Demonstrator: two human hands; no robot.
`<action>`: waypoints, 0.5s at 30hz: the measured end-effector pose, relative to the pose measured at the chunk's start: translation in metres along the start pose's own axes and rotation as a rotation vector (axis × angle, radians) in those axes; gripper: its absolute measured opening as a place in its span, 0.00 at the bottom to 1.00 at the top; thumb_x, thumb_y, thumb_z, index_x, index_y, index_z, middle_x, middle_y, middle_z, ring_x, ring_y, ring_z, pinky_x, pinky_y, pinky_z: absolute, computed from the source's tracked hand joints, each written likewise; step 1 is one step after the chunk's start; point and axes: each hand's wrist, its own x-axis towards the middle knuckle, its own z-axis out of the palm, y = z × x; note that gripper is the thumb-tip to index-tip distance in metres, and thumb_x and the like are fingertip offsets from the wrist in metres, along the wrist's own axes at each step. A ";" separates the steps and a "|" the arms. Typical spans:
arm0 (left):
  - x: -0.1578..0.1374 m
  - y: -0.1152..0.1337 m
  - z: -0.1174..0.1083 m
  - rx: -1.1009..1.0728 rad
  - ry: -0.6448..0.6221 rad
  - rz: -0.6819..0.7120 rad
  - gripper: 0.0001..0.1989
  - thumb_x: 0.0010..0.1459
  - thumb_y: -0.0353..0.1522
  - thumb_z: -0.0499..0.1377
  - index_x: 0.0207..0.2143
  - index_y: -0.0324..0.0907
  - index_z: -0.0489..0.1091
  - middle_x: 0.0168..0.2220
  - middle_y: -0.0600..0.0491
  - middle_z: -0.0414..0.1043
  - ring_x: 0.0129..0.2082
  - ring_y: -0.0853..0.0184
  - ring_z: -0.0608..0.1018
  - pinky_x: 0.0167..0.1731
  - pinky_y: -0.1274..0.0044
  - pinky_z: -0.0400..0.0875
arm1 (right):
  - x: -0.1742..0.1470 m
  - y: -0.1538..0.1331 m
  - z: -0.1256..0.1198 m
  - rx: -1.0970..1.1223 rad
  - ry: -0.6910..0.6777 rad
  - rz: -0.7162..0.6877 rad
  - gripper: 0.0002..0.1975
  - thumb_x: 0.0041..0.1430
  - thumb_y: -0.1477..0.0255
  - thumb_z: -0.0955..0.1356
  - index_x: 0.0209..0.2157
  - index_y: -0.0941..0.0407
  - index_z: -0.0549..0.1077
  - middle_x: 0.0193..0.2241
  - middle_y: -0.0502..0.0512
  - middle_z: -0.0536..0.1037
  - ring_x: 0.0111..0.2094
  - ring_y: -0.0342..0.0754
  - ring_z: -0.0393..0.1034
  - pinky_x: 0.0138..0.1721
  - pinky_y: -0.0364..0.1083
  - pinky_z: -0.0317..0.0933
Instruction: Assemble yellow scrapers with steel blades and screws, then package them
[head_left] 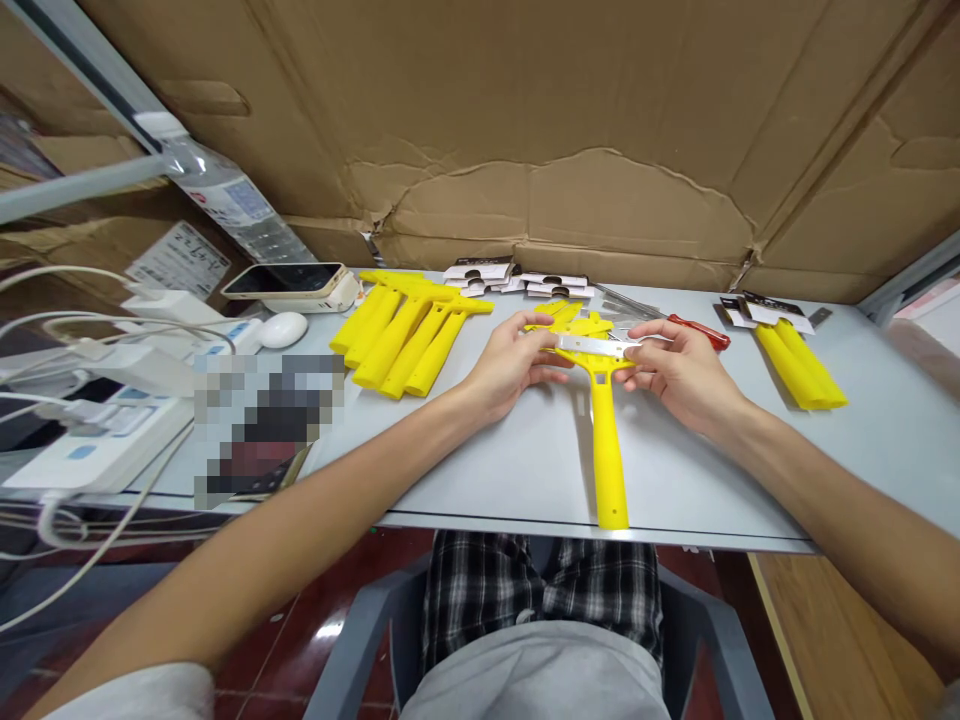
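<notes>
Between my hands is a yellow plastic scraper [608, 450], its hollow handle pointing toward me and reaching the table's front edge. A flat metal blade [592, 346] lies across its wide head. My left hand [517, 362] pinches the left end of the head and blade. At the other end, my right hand [675, 372] has thumb and fingers closed on the blade and head. Just behind, loose yellow plastic parts [566, 315] lie on the table, partly covered by the held piece. A red-handled screwdriver [701, 331] rests beyond my right hand.
Several yellow scraper handles [409, 335] lie at the left; yellow handles with black-and-white cards [802, 365] lie right. Folded cards [480, 273] sit at the back before a cardboard wall [585, 120]. Left are a phone [285, 281], bottle [232, 200], white mouse [283, 329] and corded power strip [97, 450].
</notes>
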 end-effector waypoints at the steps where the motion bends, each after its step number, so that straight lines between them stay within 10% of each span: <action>1: 0.006 -0.001 -0.005 0.052 0.018 0.042 0.16 0.60 0.26 0.63 0.49 0.43 0.66 0.37 0.51 0.81 0.32 0.65 0.85 0.28 0.74 0.80 | 0.001 0.000 -0.001 -0.001 0.012 -0.001 0.31 0.45 0.70 0.77 0.51 0.59 0.67 0.39 0.59 0.79 0.32 0.49 0.79 0.32 0.43 0.74; 7: 0.043 -0.009 -0.043 0.824 0.162 0.689 0.09 0.60 0.27 0.63 0.43 0.44 0.72 0.37 0.52 0.81 0.37 0.67 0.81 0.34 0.76 0.73 | 0.008 -0.014 -0.012 0.024 0.119 -0.060 0.29 0.42 0.71 0.76 0.48 0.59 0.68 0.35 0.55 0.76 0.30 0.46 0.77 0.30 0.41 0.71; 15: 0.044 -0.010 -0.047 1.217 -0.068 0.603 0.15 0.61 0.39 0.69 0.46 0.39 0.80 0.43 0.46 0.84 0.36 0.62 0.77 0.41 0.69 0.70 | 0.020 -0.020 -0.025 0.079 0.156 -0.109 0.28 0.43 0.72 0.75 0.48 0.58 0.67 0.33 0.52 0.73 0.31 0.44 0.76 0.31 0.41 0.70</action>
